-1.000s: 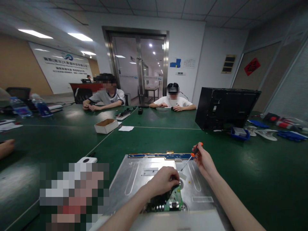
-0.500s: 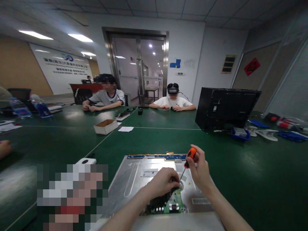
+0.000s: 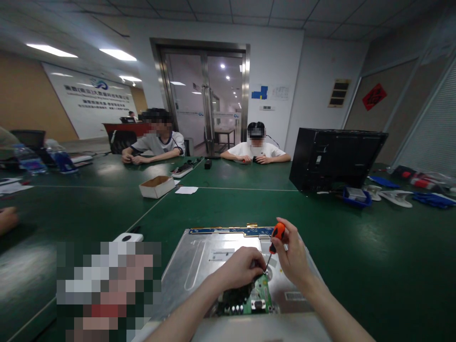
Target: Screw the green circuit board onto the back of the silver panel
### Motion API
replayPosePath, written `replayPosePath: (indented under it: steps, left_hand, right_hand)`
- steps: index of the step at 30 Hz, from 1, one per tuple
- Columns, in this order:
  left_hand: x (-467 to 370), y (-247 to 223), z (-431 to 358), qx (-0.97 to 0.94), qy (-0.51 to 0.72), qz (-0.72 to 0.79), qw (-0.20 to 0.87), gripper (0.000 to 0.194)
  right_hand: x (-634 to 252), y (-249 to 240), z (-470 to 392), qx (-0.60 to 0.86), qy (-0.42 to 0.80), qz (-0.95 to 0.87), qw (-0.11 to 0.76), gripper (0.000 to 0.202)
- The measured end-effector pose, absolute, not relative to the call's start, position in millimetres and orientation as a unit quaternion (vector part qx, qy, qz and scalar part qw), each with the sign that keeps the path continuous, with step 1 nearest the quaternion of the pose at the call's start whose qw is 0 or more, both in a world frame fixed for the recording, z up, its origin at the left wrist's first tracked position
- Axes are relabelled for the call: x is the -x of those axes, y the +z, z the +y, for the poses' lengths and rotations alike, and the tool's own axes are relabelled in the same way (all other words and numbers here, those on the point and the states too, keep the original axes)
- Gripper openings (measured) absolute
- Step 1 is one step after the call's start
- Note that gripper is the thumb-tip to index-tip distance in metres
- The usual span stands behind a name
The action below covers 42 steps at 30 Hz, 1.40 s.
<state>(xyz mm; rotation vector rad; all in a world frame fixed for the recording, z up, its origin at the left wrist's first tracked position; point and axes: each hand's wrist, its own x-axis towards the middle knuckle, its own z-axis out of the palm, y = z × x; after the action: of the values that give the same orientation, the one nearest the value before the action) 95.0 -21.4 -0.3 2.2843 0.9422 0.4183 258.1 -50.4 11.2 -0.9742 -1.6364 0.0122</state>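
Note:
My right hand (image 3: pixel 294 256) grips an orange and black screwdriver (image 3: pixel 278 232), which leans with its thin shaft pointing down and left. Its tip meets the upper corner of a green circuit board (image 3: pixel 262 286). Beside the tip, my left hand (image 3: pixel 239 269) is closed in a pinch; what its fingertips hold, if anything, is hidden. The board lies on a silver metal display panel (image 3: pixel 195 260), flat on the table in front of me. A narrow blue circuit strip (image 3: pixel 217 232) runs along the panel's far edge. My left hand and forearm cover part of the board.
A black monitor (image 3: pixel 335 159) stands at right, with a blue tray (image 3: pixel 356 197) near its base. An open white box (image 3: pixel 156 187) sits ahead on the green table (image 3: pixel 235 204). Two people sit across. Left of the panel, a blurred-out patch covers something beside a white device (image 3: pixel 128 237).
My right hand and the screwdriver handle have shifted slightly left and down, so the shaft stands a bit steeper. My left hand stays nearly in place at the board's corner.

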Motion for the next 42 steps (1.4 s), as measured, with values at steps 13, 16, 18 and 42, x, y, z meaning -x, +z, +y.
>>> replayPosePath:
  steps: [13, 16, 18, 42]
  left_hand:
    - [-96, -1, -21, -0.866, 0.164, 0.348, 0.321, 0.021]
    - [-96, -2, -20, -0.867, 0.165, 0.345, 0.319, 0.020]
    - [-96, -3, -20, -0.869, 0.166, 0.342, 0.318, 0.020]
    - [-97, -3, -18, -0.877, 0.150, 0.335, 0.312, 0.021]
  right_hand:
    - [-259, 10, -50, 0.392, -0.051, -0.728, 0.561, 0.031]
    - [-259, 9, -50, 0.380, -0.065, -0.737, 0.554, 0.032]
    - [-259, 8, -51, 0.377, -0.069, -0.744, 0.547, 0.033]
    - [-259, 7, -52, 0.404, -0.080, -0.737, 0.536, 0.036]
